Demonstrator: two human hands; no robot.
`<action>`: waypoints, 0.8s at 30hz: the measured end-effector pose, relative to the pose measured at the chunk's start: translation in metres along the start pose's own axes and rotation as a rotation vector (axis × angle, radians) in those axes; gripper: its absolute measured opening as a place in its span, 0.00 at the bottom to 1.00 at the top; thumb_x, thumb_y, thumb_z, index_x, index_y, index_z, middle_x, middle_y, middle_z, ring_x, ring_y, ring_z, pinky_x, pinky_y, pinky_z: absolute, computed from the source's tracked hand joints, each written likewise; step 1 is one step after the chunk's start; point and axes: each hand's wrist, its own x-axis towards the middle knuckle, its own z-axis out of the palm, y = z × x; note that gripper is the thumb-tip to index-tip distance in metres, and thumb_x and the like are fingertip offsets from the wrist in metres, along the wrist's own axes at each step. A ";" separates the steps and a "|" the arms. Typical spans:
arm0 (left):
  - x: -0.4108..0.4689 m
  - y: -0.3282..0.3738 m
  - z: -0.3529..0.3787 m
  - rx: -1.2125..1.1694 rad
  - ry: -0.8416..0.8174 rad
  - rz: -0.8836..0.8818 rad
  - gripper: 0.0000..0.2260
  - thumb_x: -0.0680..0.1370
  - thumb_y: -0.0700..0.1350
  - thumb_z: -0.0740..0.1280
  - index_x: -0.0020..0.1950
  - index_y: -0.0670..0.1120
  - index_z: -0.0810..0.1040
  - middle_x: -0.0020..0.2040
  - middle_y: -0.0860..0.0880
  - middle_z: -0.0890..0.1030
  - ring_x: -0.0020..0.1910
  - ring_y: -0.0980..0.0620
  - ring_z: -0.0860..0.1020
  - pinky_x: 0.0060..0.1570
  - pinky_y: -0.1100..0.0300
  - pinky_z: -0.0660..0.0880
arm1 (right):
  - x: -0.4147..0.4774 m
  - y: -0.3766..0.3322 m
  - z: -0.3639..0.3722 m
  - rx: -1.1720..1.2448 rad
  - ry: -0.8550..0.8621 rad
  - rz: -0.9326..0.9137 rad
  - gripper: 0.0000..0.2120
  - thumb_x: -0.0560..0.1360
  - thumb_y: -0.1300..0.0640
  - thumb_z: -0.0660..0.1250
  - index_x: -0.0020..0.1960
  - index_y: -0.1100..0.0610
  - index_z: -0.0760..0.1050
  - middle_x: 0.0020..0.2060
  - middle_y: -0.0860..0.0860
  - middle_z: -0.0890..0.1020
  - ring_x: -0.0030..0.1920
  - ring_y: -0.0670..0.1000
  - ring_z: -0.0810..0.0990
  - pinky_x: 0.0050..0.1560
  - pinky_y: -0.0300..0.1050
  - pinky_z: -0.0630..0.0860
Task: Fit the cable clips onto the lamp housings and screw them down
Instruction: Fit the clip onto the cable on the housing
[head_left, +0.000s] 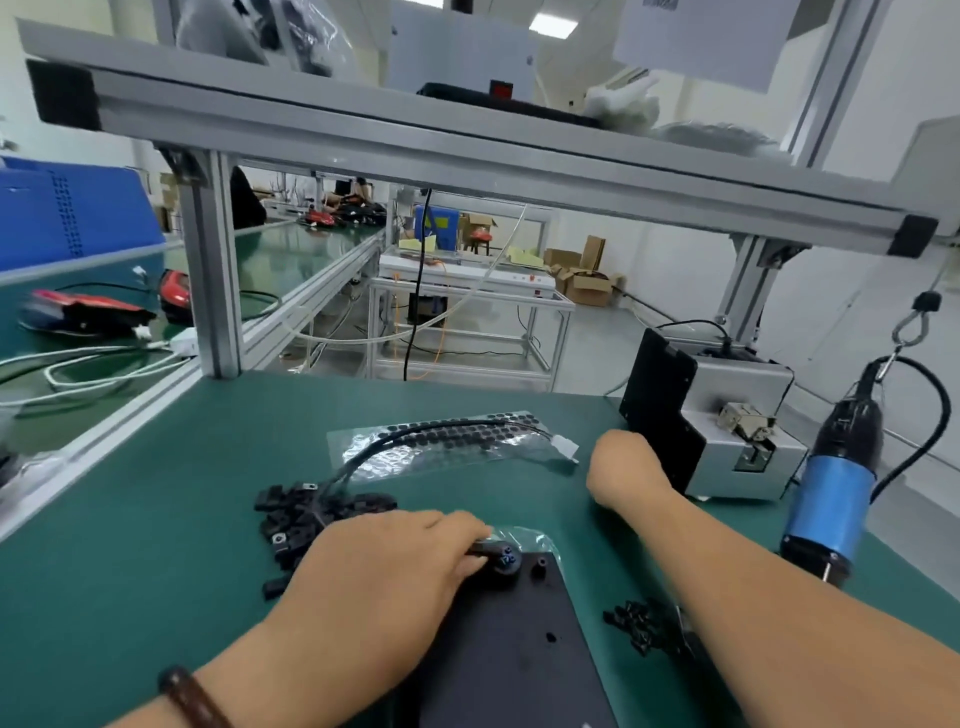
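Left hand (387, 569) grips the lamp housing (505, 566) at its fingertips, cable clips (298, 514) heaped just off its left side, nearer it than my right hand (626, 467), curled by the screw feeder (737, 431), contents unclear.

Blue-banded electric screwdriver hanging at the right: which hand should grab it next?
Probably right. The right hand is beside the grey metal screw feeder, on the blue-banded electric screwdriver's side. The left hand holds the black round lamp housing on the black flat plate.
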 end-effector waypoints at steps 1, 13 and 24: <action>-0.001 -0.004 0.003 -0.033 0.017 -0.022 0.10 0.80 0.59 0.54 0.53 0.60 0.73 0.44 0.60 0.79 0.44 0.57 0.78 0.39 0.59 0.74 | -0.005 -0.002 -0.010 0.041 0.027 -0.016 0.09 0.76 0.64 0.59 0.38 0.59 0.73 0.42 0.52 0.78 0.47 0.55 0.78 0.45 0.43 0.71; 0.006 -0.022 0.003 -0.249 -0.032 -0.035 0.11 0.75 0.62 0.54 0.53 0.63 0.69 0.40 0.66 0.77 0.39 0.63 0.72 0.41 0.66 0.68 | -0.111 -0.029 -0.046 1.719 -0.278 -0.554 0.09 0.74 0.74 0.65 0.44 0.61 0.76 0.37 0.52 0.84 0.37 0.46 0.82 0.41 0.34 0.77; 0.003 -0.015 0.014 -0.662 0.064 -0.191 0.06 0.74 0.55 0.66 0.42 0.56 0.81 0.35 0.61 0.81 0.33 0.62 0.77 0.35 0.72 0.70 | -0.115 -0.046 -0.030 1.998 -0.170 -0.542 0.07 0.65 0.63 0.70 0.42 0.56 0.79 0.37 0.51 0.82 0.39 0.45 0.81 0.45 0.36 0.78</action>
